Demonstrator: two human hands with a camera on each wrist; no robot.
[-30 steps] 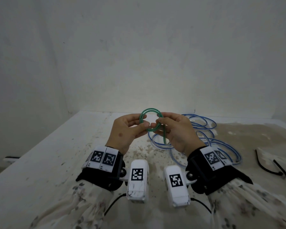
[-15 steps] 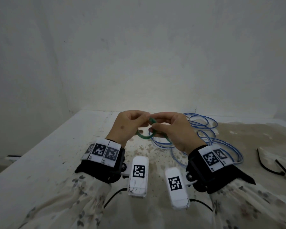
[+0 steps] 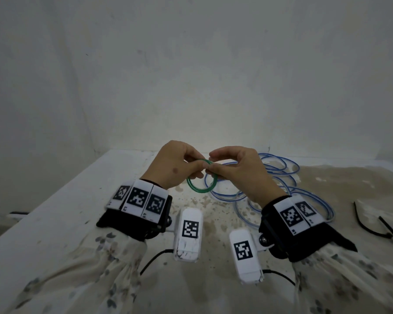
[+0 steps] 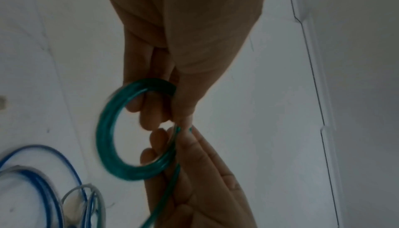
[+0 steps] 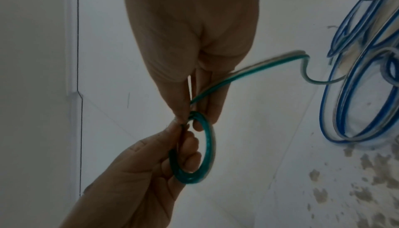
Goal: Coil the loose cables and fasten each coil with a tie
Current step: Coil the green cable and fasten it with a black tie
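1. Our left hand (image 3: 175, 165) pinches the green coil (image 3: 201, 186) at its 12 o'clock; the coil has swung down from upright.
2. Our right hand (image 3: 241, 171) grips the coil's tail (image 5: 248, 72); winding seems nearly done.
3. Blue cable (image 3: 281, 191) lies loose on the tabletop (image 3: 55, 223) at 3 o'clock, ties (image 3: 372, 225) beyond.

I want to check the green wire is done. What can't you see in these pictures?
- Green coil: top hidden by both hands' fingers in head view; blurred in left wrist view.
- Green tail: its end is lost among the blue cable loops.
- Black ties: cut off by the right edge.
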